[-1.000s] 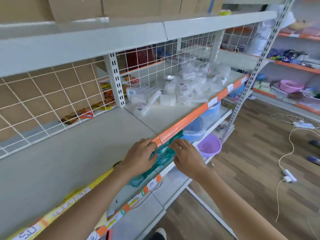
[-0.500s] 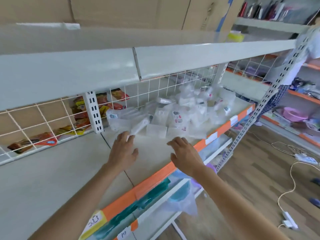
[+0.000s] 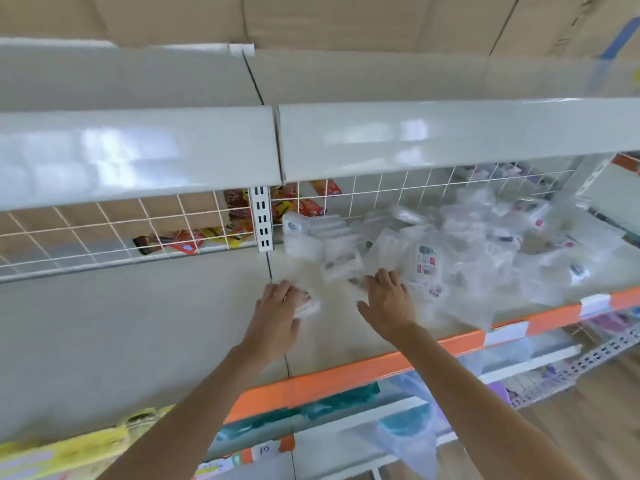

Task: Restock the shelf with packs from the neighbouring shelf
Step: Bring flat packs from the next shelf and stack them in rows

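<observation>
Head view, single entry.

Left hand (image 3: 277, 313): rests over a small white pack (image 3: 306, 304) at the seam between the two shelf boards, fingers bent over its near edge. It appears to grip the pack, though blur softens the detail. The hand is probably placed there because the seam marks the crossing point towards the bare shelf.

Right hand (image 3: 386, 303): fingers spread and fairly straight, tips touching the near edge of the heap, holding nothing. Judged to be reaching in for a second pack.

Heap of clear and white packs (image 3: 467, 254): lies loose and overlapping on the right-hand shelf (image 3: 346, 344), from 12 to 3 o'clock of the right hand. This is the stock source.

Left-hand shelf (image 3: 121, 341): bare grey board at 9 o'clock of the left hand. It is the likely destination.

Wire mesh back (image 3: 138, 230): holds goods from sliding through; red and yellow snack packets (image 3: 187, 242) lie behind it on the far side.

Orange price strip (image 3: 381, 367): edges the right-hand shelf at 6 o'clock of both hands.
</observation>
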Motion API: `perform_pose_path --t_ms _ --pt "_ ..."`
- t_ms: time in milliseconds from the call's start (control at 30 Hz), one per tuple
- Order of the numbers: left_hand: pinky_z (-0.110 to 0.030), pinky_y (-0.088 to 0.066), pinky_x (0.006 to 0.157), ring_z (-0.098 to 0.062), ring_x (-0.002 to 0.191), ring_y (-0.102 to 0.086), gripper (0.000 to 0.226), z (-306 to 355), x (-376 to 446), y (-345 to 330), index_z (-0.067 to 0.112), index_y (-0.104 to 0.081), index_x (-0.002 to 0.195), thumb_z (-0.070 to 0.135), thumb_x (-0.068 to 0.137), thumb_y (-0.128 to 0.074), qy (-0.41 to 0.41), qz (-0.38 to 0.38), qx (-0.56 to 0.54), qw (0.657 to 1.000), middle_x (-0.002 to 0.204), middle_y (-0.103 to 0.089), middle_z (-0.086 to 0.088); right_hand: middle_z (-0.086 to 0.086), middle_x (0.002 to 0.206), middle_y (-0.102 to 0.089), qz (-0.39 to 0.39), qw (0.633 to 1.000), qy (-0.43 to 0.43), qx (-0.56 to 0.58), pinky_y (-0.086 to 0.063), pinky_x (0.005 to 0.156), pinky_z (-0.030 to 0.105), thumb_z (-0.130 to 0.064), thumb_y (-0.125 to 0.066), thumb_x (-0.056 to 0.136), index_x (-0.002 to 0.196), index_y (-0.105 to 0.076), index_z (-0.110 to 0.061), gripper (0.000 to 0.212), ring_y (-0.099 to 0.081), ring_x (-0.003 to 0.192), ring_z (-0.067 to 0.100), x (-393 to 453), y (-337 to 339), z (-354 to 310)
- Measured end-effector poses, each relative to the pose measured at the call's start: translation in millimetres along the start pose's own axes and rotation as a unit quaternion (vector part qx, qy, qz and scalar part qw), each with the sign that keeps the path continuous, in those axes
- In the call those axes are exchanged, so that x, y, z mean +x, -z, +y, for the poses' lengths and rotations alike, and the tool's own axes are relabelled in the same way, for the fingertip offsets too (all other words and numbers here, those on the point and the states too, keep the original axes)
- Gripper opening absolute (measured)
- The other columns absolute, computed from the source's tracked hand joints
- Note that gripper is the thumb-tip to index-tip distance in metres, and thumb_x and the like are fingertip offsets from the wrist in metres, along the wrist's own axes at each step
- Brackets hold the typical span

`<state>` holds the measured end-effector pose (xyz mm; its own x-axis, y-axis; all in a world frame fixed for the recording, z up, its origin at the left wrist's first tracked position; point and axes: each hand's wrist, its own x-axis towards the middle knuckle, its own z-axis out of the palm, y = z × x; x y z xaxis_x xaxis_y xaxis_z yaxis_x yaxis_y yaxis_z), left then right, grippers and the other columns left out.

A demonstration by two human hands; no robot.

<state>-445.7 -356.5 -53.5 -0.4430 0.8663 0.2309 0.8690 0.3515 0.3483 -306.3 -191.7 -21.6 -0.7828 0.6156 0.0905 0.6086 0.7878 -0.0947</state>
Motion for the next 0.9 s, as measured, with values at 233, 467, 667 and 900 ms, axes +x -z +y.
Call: perform_pose_path --t_ms 233,467,667,900 --pt "-0.033 -0.037 0.098 -0.024 0.113 -0.032 0.046 12 -44 1 0.023 -0.055 0.121 0.022 0.076 -0.067 0.095 0.019 -0.029 0.995 0.119 -0.038 -0.007 0.008 0.136 -0.035 -0.026 0.998 0.059 0.024 -0.024 0.105 0.037 -0.038 -0.051 0.087 0.129 -0.038 -0.021 0.047 -0.029 0.125 0.030 -9 -11 1" --pt "-0.036 -0.042 0.087 -0.027 0.099 -0.044 0.053 25 -82 15 0.021 -0.054 0.121 0.017 0.069 -0.062 0.209 0.054 -0.053 0.975 0.109 -0.049 -0.007 0.008 0.116 -0.034 -0.078 0.976 0.158 0.126 -0.034 0.088 0.035 -0.040 -0.059 0.076 0.119 -0.037 -0.010 0.057 -0.040 0.106 0.027 -39 -20 -37" --pt "-0.037 -0.043 0.083 -0.032 0.100 -0.046 0.064 2 -136 55 0.002 -0.048 0.126 0.017 0.067 -0.064 0.259 0.164 -0.018 0.952 0.112 -0.051 -0.015 0.006 0.119 -0.027 -0.064 0.935 0.238 0.253 -0.038 0.081 0.023 -0.023 -0.069 0.073 0.134 -0.031 -0.012 0.073 -0.044 0.104 0.020 -51 -5 -98" --pt "-0.036 -0.042 0.085 -0.031 0.103 -0.045 0.059 -46 -221 99 0.005 -0.051 0.119 0.008 0.063 -0.069 0.318 0.189 -0.028 0.929 0.111 -0.048 -0.013 0.010 0.119 -0.042 -0.046 0.905 0.348 0.241 -0.036 0.095 0.035 -0.019 -0.065 0.072 0.128 -0.045 -0.012 0.059 -0.041 0.112 0.026 -83 -11 -201"
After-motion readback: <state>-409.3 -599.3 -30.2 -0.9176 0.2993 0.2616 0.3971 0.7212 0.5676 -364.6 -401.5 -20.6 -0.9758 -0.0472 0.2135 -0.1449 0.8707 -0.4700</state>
